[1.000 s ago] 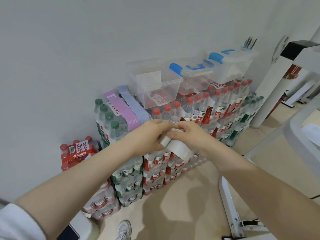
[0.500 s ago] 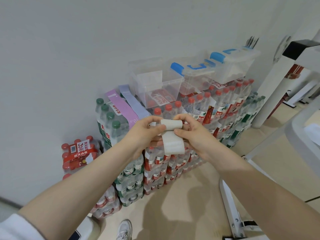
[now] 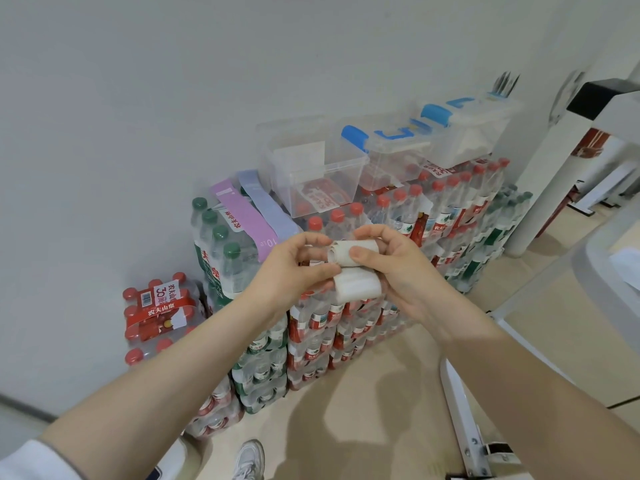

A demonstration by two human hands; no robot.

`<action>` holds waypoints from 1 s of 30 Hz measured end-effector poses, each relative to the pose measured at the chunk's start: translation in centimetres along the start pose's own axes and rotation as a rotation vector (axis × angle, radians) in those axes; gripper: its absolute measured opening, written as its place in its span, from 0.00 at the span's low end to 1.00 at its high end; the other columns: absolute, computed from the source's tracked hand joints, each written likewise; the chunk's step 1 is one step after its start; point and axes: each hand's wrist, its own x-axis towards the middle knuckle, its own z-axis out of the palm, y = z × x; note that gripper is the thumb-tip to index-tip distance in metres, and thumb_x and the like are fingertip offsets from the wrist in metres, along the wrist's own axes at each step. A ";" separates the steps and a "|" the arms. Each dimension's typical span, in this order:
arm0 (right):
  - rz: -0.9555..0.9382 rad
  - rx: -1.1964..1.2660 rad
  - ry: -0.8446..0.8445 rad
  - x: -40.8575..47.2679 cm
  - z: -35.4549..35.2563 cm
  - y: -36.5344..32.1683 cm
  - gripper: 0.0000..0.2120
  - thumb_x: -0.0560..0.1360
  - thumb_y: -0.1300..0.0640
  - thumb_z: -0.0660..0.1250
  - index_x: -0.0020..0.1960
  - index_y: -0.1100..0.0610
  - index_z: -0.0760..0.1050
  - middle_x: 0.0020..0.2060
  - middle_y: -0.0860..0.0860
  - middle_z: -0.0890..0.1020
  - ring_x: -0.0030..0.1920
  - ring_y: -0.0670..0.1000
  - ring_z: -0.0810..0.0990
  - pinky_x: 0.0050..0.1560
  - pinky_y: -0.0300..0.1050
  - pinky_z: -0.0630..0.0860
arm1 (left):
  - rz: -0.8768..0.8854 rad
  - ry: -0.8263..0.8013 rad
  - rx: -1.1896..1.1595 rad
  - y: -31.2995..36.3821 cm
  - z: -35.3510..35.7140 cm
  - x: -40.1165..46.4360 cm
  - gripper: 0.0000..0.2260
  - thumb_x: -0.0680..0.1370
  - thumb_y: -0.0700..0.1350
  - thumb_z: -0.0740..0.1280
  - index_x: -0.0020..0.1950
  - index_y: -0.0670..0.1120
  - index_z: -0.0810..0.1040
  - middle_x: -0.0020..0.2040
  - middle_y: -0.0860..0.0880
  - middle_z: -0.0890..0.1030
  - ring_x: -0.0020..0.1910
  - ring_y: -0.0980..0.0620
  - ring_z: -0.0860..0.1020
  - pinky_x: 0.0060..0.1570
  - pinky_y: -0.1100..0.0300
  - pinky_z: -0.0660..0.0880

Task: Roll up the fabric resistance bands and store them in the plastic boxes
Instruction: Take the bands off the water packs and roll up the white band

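A white fabric band (image 3: 353,270) is held between my two hands in front of the stacked bottle packs. Its upper part is wound into a small roll and a loose loop hangs below. My left hand (image 3: 294,268) pinches the roll's left end. My right hand (image 3: 394,268) grips it from the right, thumb on the front. A purple band (image 3: 242,220) and a pale blue band (image 3: 268,209) lie flat on a bottle pack behind. An open clear plastic box (image 3: 311,181) stands on the packs, with two lidded boxes (image 3: 398,150) (image 3: 474,129) to its right.
Shrink-wrapped water bottle packs (image 3: 311,323) are stacked against the white wall. A smaller red pack (image 3: 157,306) sits at the left. A white metal frame (image 3: 464,420) stands at the right. My shoe (image 3: 247,459) shows on the beige floor.
The roll has grown thicker and the hanging loop shorter as my hands wound the white band upward. Both hands stay at about the same spot.
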 end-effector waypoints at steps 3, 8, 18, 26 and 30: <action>-0.043 -0.051 0.035 0.0 0.0 0.4 0.11 0.70 0.70 0.68 0.43 0.56 0.72 0.43 0.52 0.81 0.41 0.51 0.81 0.35 0.43 0.80 | -0.052 -0.015 0.056 -0.6 0.1 0.0 0.07 0.74 0.36 0.68 0.49 0.45 0.78 0.41 0.46 0.82 0.39 0.50 0.81 0.50 0.53 0.78; -0.101 -0.114 0.034 0.0 0.0 0.8 0.13 0.69 0.72 0.68 0.45 0.56 0.72 0.46 0.52 0.81 0.43 0.51 0.80 0.39 0.44 0.80 | -0.191 -0.100 -0.094 -0.1 0.1 0.2 0.11 0.76 0.45 0.66 0.55 0.40 0.77 0.49 0.42 0.80 0.43 0.45 0.80 0.50 0.51 0.77; 0.117 -0.122 0.044 0.3 0.2 0.8 0.11 0.75 0.55 0.65 0.55 0.60 0.74 0.48 0.55 0.80 0.40 0.48 0.83 0.37 0.39 0.80 | -0.010 0.007 0.024 0.6 0.2 0.4 0.10 0.72 0.35 0.69 0.46 0.49 0.79 0.52 0.45 0.78 0.39 0.42 0.80 0.49 0.43 0.78; 0.016 -0.172 0.054 0.9 -0.7 0.6 0.09 0.71 0.68 0.68 0.49 0.56 0.76 0.49 0.55 0.79 0.44 0.51 0.81 0.46 0.43 0.80 | -0.100 -0.081 -0.110 0.6 0.0 0.6 0.11 0.74 0.36 0.67 0.56 0.42 0.75 0.54 0.44 0.79 0.48 0.45 0.82 0.54 0.53 0.78; -0.103 -0.337 -0.014 1.1 -0.8 0.9 0.13 0.69 0.68 0.71 0.46 0.52 0.76 0.51 0.57 0.78 0.46 0.57 0.80 0.50 0.50 0.78 | -0.189 -0.054 -0.164 0.6 -0.1 1.4 0.11 0.76 0.41 0.65 0.55 0.36 0.76 0.46 0.44 0.82 0.41 0.54 0.82 0.46 0.64 0.78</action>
